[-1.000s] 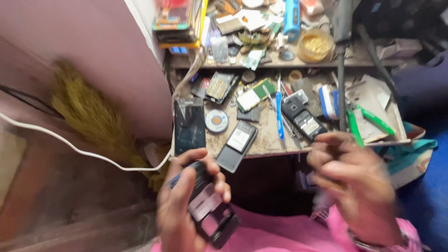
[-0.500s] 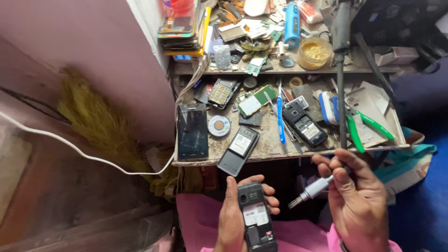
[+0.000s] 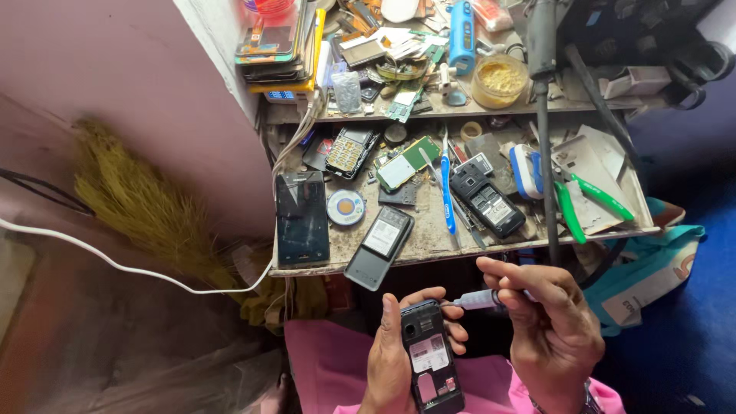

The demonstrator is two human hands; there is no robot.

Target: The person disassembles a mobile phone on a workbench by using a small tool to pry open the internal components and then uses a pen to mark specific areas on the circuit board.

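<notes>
My left hand (image 3: 399,353) grips a small black phone (image 3: 429,356) with its back cover off, held upright over my pink-clothed lap. The phone's inner labels and slots face up. My right hand (image 3: 548,333) pinches a thin grey screwdriver (image 3: 479,300), and its tip points left at the phone's top edge. Whether the tip touches the phone I cannot tell.
A cluttered wooden workbench (image 3: 429,241) lies just ahead with a black smartphone (image 3: 301,218), an opened phone (image 3: 487,199), a blue tool (image 3: 447,201), green-handled pliers (image 3: 583,203) and circuit boards. A pale broom (image 3: 146,207) leans at the left, crossed by a white cable (image 3: 115,264).
My left hand has lifted the phone higher and turned it upright. My right hand brought the screwdriver up and left until its tip reached the phone's top.
</notes>
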